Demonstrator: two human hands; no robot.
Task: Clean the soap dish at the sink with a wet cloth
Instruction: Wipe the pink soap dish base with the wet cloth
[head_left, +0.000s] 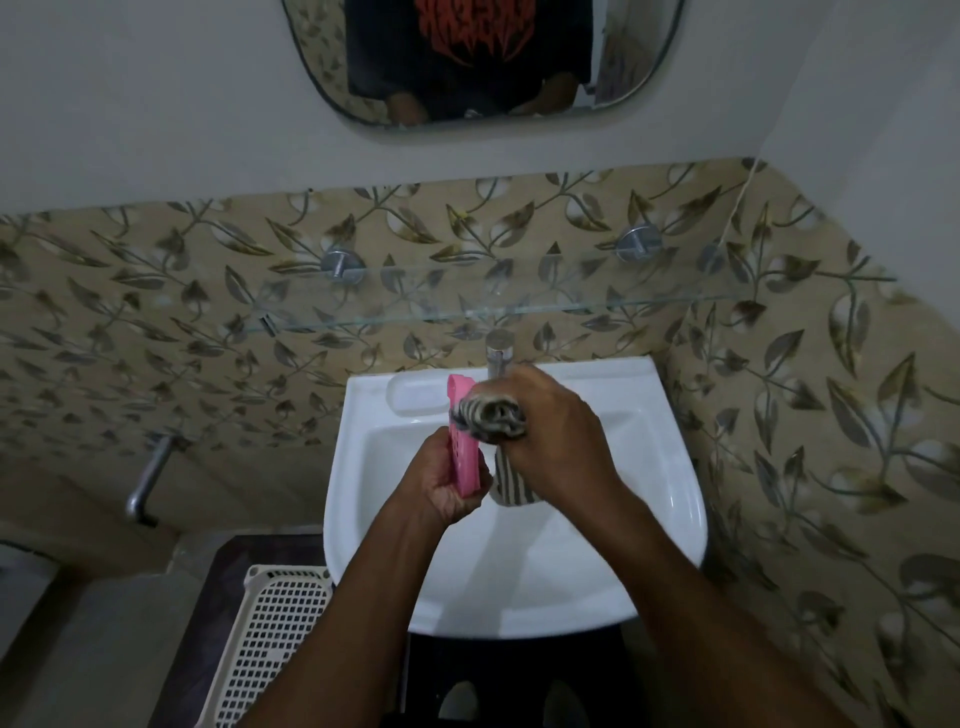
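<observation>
Over the white sink (670, 499) I hold a pink soap dish (464, 457) on edge, its lower end gripped in my left hand (447, 483). My right hand (550, 431) is closed around a bunched striped grey-and-white cloth (493, 415), which presses against the dish's right face. A loose end of the cloth (511, 486) hangs below my right hand into the basin. The dish's upper end sticks up near the chrome tap (498, 353).
A glass shelf (467, 312) runs along the leaf-patterned tiles above the tap, under a mirror (488, 62). A white perforated basket (270, 639) stands on the floor at the lower left. A metal pipe (148, 478) juts from the left wall.
</observation>
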